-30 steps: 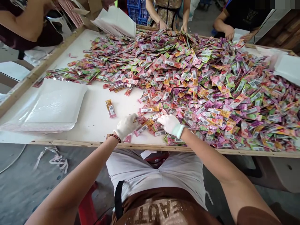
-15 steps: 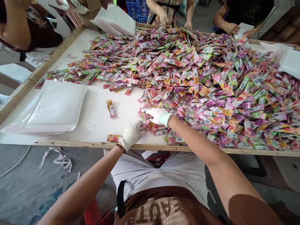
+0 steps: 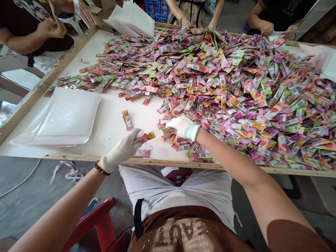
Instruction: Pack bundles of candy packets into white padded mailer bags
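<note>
Both hands wear white gloves. My left hand (image 3: 124,147) is closed around a few stick packets, whose pink and gold ends (image 3: 151,135) poke out past the fingertips. Beneath it a pink packet (image 3: 144,153) lies near the table's front edge. My right hand (image 3: 181,126) rests at the near left edge of a large heap of colourful stick packets (image 3: 194,66), its fingers bent over packets there; what lies under the palm is hidden. A single gold and pink packet (image 3: 127,119) lies apart, just above my left hand.
A stack of white padded mailers (image 3: 68,115) lies on the left of the white table (image 3: 110,105). Another mailer stack (image 3: 131,21) stands at the back. A wooden rim (image 3: 157,161) borders the table. Co-workers' hands (image 3: 52,28) show around it. A red stool (image 3: 97,217) stands below left.
My left hand has moved left, away from the heap, with stick packets in it. My right hand has stayed at the heap's edge. The co-worker's hands at left have come into view.
</note>
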A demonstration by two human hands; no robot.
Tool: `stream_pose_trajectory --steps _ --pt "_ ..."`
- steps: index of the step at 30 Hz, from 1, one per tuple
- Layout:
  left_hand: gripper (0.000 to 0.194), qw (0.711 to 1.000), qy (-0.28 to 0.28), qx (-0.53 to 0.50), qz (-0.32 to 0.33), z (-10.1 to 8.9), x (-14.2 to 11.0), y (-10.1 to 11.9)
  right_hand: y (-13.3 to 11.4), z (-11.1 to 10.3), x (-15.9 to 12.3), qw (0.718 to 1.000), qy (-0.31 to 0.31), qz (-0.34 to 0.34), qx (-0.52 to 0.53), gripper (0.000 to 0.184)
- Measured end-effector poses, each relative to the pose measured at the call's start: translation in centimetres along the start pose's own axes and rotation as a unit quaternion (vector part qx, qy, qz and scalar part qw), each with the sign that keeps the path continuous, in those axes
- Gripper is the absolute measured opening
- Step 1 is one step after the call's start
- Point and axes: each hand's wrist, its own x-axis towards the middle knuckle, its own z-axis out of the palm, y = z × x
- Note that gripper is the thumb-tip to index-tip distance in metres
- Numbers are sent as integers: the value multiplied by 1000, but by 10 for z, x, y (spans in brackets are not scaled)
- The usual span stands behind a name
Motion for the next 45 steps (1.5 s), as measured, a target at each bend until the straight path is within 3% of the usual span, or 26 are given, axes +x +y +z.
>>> stream_pose_trajectory --steps 4,7,9,11,14,19,21,25,29,31,34,37,41,45 --pt "11 998 -20 -55 -6 8 5 18 -21 12 26 996 -56 -16 -67 39" --pt "15 999 -29 -35 -16 -4 5 21 -20 -1 22 998 17 -31 -50 35" --pt "21 999 -31 -22 -22 -16 1 15 -11 -16 8 997 70 -25 -17 34" --pt "23 999 -39 -6 -27 -24 -3 4 1 -28 -7 996 84 -6 17 35" --pt "16 997 -77 15 -20 -20 -9 -15 14 -29 -25 998 58 -2 31 37" --pt "24 988 -132 69 -45 6 -9 -29 11 5 -29 996 -64 -39 -49 53" --pt "17 985 -137 100 -32 9 -5 -25 9 13 -26 995 -65 -40 -64 47" --pt "10 994 -69 85 15 5 7 0 16 0 -35 998 47 -28 -20 35" --pt "19 998 -25 -55 -6 13 22 43 28 -26 -73 979 177 -12 105 27" --pt "22 992 -36 -125 -4 26 30 67 31 -28 -100 963 185 7 196 27" --pt "31 979 -60 -195 23 49 41 100 33 -16 -138 926 175 63 329 32" --pt "21 964 -92 -250 -8 69 53 125 33 4 -165 876 143 127 442 32" --pt "17 964 -84 -250 -37 78 64 143 34 23 -179 823 138 144 532 45" --pt "25 967 -101 -229 -38 81 64 146 39 34 -184 814 201 160 521 49"
